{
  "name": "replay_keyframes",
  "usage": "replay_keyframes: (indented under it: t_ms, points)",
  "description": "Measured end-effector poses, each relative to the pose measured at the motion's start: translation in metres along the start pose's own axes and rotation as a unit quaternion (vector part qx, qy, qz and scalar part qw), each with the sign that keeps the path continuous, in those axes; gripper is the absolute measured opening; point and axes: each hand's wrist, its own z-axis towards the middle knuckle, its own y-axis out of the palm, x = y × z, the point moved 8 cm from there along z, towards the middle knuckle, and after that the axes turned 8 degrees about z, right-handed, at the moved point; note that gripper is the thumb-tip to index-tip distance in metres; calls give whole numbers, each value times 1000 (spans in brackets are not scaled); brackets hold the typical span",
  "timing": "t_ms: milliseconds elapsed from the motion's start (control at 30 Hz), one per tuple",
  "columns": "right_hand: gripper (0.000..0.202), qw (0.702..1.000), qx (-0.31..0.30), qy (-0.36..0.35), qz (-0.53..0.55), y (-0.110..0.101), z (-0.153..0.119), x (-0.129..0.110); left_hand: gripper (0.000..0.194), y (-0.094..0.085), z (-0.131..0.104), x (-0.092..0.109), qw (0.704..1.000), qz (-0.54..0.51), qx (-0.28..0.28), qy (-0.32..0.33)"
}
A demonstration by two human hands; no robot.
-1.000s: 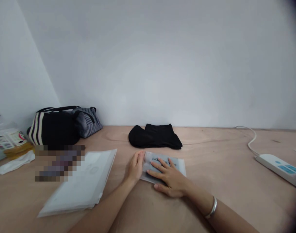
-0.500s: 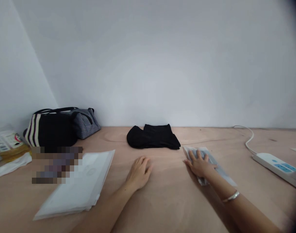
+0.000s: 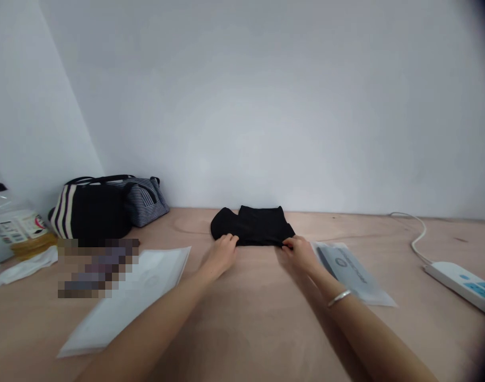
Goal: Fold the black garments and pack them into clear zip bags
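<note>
Near the wall, a flat piece of black cloth (image 3: 262, 225) lies on the table, with a rounded lobe at its left and a squarer part at its right, somewhat like socks. At its lower left edge, my left hand (image 3: 225, 252) has its fingers curled closed on the fabric. My right hand (image 3: 300, 253) pinches the lower right corner between thumb and fingers. Just right of that hand rests a translucent plastic bag (image 3: 360, 276) with dark print and something dark inside. A stack of similar whitish bags (image 3: 147, 286) lies left of my left forearm.
A black bag with cream stripes (image 3: 95, 212) and a striped pouch (image 3: 147, 204) stand at the back left. Beside them are a bottle of yellow liquid (image 3: 23, 233) and a white cloth (image 3: 27, 270). A white power strip (image 3: 461, 284) with its cord lies at right.
My right hand has left the translucent bag and moved left to the black cloth's corner. My left hand has moved forward from the bare table to the cloth's near edge.
</note>
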Motion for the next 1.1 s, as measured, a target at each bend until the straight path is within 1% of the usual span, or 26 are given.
replay_keyframes:
  t_ms: [67, 133, 233, 333, 433, 500, 567, 633, 733, 767, 833, 867, 900, 933, 967, 1033, 1100]
  points:
    - [29, 1000, 18, -9, 13, 9, 10, -10, 24, 1, 14, -15, 1000, 20, -6, -21]
    - [31, 999, 32, -7, 22, 17, 19, -14, 25, 6, 21, -27, 998, 36, -14, -41]
    - [28, 999, 43, 7, 31, 26, 29, -9, 26, 15, 26, -39, 997, 47, -23, -61]
    - [29, 998, 57, 14, 36, 26, 33, -4, 25, 19, 30, -46, 996, 46, -26, -78]
    - [29, 997, 75, 1, 30, 16, 31, -7, 25, 10, 35, -49, 996, 43, -16, -81]
    - [28, 996, 89, -19, 20, 4, 25, -13, 21, -2, 36, -46, 997, 42, 1, -69]
    - [26, 995, 91, -50, 11, -9, 15, -23, 21, -19, 32, -40, 998, 41, 19, -42]
    - [20, 993, 76, -91, 5, -20, -1, -32, 24, -36, 20, -31, 999, 40, 27, 2]
    - [7, 985, 13, -173, 5, -30, -38, -48, 22, -55, -16, -15, 996, 34, 3, 85]
    - [5, 977, -28, -213, 12, -30, -54, -55, 21, -59, -31, -10, 993, 32, -13, 110]
    - [3, 955, -124, -267, 41, -27, -84, -67, 22, -62, -62, 1, 985, 22, -56, 159]
    - [6, 944, -165, -281, 60, -25, -96, -72, 25, -60, -77, 8, 979, 7, -87, 184]
    - [11, 937, -193, -281, 77, -25, -104, -75, 28, -59, -87, 12, 978, 1, -96, 184]
    - [16, 936, -204, -273, 91, -25, -107, -77, 30, -58, -94, 15, 980, -4, -92, 176]
    - [20, 940, -200, -257, 101, -25, -106, -78, 31, -57, -98, 18, 983, -9, -80, 164]
    - [26, 957, -159, -220, 107, -25, -96, -75, 31, -52, -100, 25, 988, -17, -45, 148]
    - [38, 968, -131, -190, 93, -18, -85, -70, 36, -36, -99, 32, 986, -21, -43, 157]
